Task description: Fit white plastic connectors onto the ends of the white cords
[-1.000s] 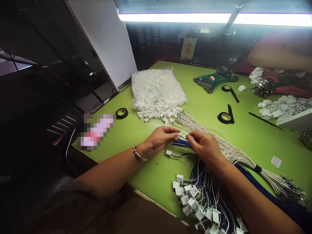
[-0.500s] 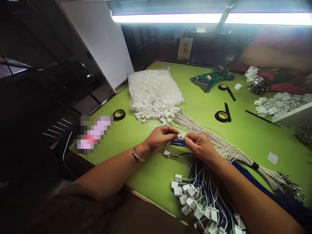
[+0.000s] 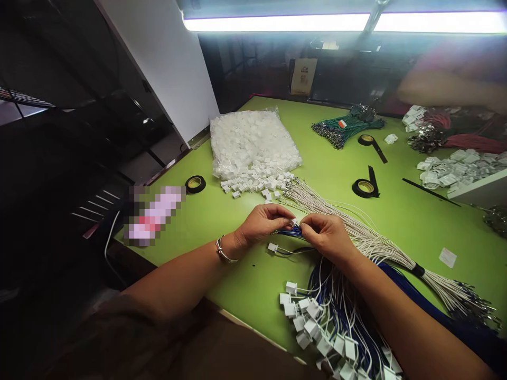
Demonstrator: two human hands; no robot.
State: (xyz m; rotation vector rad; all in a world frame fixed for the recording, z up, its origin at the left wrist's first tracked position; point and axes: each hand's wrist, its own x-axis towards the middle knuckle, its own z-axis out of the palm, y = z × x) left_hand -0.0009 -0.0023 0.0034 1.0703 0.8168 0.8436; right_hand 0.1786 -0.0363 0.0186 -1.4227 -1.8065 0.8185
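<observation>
White connector housing (image 3: pixel 292 222) sits pinched between the fingertips of the left hand (image 3: pixel 261 224), just above the green table (image 3: pixel 245 274), with the right hand (image 3: pixel 328 237) closed on thin wire ends right beside it; whether a terminal is already seated in the housing is too small to tell. Both hands meet over the tips of the blue wire bundle (image 3: pixel 400 287), with the white wire bundle (image 3: pixel 356 235) fanned just behind. Doing this well likely means keeping the housing steady and square in the left fingertips, feeding the wire straight rather than at a slant, and gripping close to the metal tip so it does not buckle. Loose housings (image 3: pixel 257 183) lie spilled from the clear bag (image 3: pixel 253 140) nearby, a finished lead (image 3: pixel 273 247) rests below the hands, and a pile of assembled leads (image 3: pixel 325 332) lies toward the person.
</observation>
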